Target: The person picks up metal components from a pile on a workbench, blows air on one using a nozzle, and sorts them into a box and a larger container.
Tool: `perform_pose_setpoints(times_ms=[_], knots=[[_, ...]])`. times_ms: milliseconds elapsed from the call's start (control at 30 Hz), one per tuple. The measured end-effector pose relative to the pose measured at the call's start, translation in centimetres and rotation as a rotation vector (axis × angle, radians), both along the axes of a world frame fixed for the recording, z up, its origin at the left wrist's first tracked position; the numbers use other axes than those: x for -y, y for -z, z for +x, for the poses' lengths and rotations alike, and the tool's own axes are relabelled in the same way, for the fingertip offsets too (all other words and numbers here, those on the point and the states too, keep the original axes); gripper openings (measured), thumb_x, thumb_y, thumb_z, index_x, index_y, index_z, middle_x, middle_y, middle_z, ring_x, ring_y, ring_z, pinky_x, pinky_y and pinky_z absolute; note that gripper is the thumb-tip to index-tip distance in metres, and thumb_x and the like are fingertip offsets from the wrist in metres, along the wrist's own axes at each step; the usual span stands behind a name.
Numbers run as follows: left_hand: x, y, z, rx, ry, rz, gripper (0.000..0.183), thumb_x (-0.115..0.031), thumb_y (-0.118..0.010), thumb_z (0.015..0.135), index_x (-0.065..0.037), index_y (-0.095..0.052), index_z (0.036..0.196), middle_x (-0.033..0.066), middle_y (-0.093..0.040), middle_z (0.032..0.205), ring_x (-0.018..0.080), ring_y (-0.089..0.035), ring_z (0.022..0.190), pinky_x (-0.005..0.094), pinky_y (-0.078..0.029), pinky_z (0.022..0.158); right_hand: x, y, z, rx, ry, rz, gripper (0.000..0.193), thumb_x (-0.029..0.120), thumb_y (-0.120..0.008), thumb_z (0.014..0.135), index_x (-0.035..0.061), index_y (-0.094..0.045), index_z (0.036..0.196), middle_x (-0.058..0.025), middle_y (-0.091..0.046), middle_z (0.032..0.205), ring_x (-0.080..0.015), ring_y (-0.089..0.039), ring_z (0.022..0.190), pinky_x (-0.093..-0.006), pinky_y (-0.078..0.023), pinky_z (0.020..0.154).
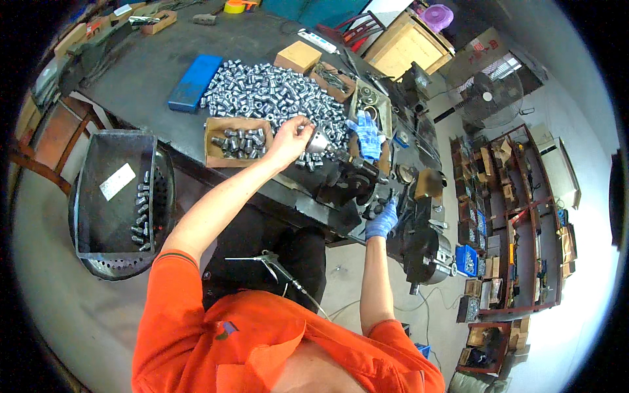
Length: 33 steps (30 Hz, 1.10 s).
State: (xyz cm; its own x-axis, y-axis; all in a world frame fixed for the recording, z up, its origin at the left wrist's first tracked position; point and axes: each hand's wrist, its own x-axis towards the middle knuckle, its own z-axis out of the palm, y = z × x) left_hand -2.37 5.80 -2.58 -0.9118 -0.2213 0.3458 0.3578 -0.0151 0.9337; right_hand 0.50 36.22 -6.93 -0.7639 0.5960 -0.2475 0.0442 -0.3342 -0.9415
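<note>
Along the workbench's (242, 39) near edge, the bare left hand (293, 139) brings its fingertips close together at a metal chuck (319, 140); whether they pinch a part is unclear. Farther right, the blue-gloved right hand (382, 221) curls at dark machine parts (375, 208), grip unclear. Metal fittings (262, 92) heap beyond; others lie in a cardboard box (211, 145) left.

Surf: dk table (249, 40) | ctr: pile of sm. metal pcs (262, 92) | L of pile: blue box (195, 82) | front: open cardbd box (219, 160) w/ more pcs (239, 143) | behind: tan box (298, 55) | far edge: yel. roll (234, 6)
</note>
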Motion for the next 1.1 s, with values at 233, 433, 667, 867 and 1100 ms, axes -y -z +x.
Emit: perform_pose_setpoints(times_ms=[233,433,667,867,1100], knots=[[0.4,-1.3,0.4,0.166,0.063,0.028,0.017,-0.017,-0.053,0.086,-0.001,-0.058,0.087,0.0018,-0.055,0.070,0.0091,-0.048,0.062,0.0240,-0.039,0.055,-0.8,3.1,-5.7,-0.102,-0.152,-0.149,0.031,0.033,-0.056,0.081,0.0026,-0.062,0.084,-0.0043,-0.059,0.077,-0.0176,-0.055,0.064,-0.0336,-0.044,0.055],[1.6,-1.0,-0.2,0.316,0.205,0.190,0.020,-0.020,-0.052,0.085,-0.001,-0.059,0.089,0.0006,-0.053,0.066,0.0071,-0.044,0.052,0.0229,-0.034,0.044,-0.2,-3.8,-11.0,-0.073,0.083,0.415,0.036,0.039,-0.058,0.081,0.0036,-0.062,0.075,-0.0028,-0.056,0.070,-0.0168,-0.050,0.060,-0.0336,-0.040,0.053],[2.0,-1.9,0.5,0.359,0.276,0.282,0.022,-0.020,-0.053,0.084,0.000,-0.058,0.092,0.0001,-0.051,0.065,0.0069,-0.042,0.048,0.0229,-0.032,0.041,0.9,-8.7,1.7,-0.357,-0.073,0.054,0.030,0.038,-0.054,0.085,0.0096,-0.056,0.075,0.0030,-0.046,0.060,-0.0061,-0.040,0.050,-0.0210,-0.029,0.039],[3.2,-2.5,1.2,0.350,0.207,0.271,0.019,-0.021,-0.056,0.084,-0.002,-0.057,0.085,0.0002,-0.049,0.061,0.0054,-0.043,0.042,0.0203,-0.028,0.034,1.8,-0.8,-0.5,-0.060,0.017,0.108,0.028,0.032,-0.053,0.086,0.0065,-0.059,0.075,0.0001,-0.051,0.062,-0.0090,-0.044,0.052,-0.0257,-0.033,0.046],[9.0,-0.4,3.2,0.205,-0.257,-0.891,0.028,-0.027,-0.060,0.076,-0.004,-0.057,0.091,0.0185,-0.062,0.079,0.0347,-0.060,0.077,0.0432,-0.047,0.067,1.7,0.0,-4.2,-0.141,-0.206,-0.198,0.016,0.021,-0.060,0.074,0.0066,-0.063,0.081,-0.0039,-0.059,0.079,-0.0176,-0.054,0.070,-0.0324,-0.045,0.064]])
